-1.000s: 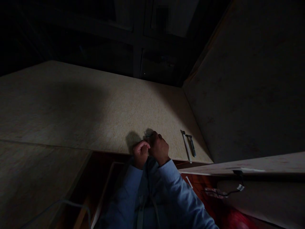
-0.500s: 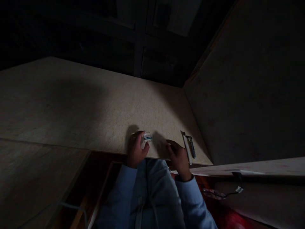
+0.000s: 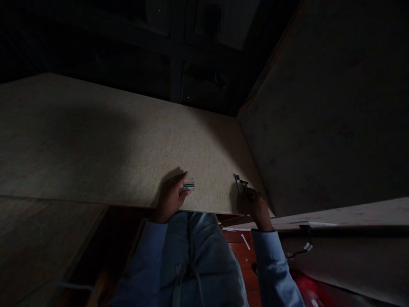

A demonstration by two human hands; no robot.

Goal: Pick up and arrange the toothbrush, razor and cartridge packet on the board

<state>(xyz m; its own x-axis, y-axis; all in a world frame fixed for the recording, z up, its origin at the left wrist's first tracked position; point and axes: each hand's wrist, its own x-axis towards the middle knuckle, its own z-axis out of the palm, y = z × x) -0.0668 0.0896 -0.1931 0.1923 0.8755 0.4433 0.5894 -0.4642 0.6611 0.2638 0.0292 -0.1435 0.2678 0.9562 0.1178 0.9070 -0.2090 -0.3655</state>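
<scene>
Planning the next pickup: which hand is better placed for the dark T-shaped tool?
The right hand, most likely: its fingers are at the dark T-shaped tool, beside the toothbrush. The left hand is farther off, by the small clear case.

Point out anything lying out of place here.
A slim white strip lies on the reddish floor, below the tabletop; it looks possibly dropped, since the clear case sits up on top. No spill shows.
</scene>
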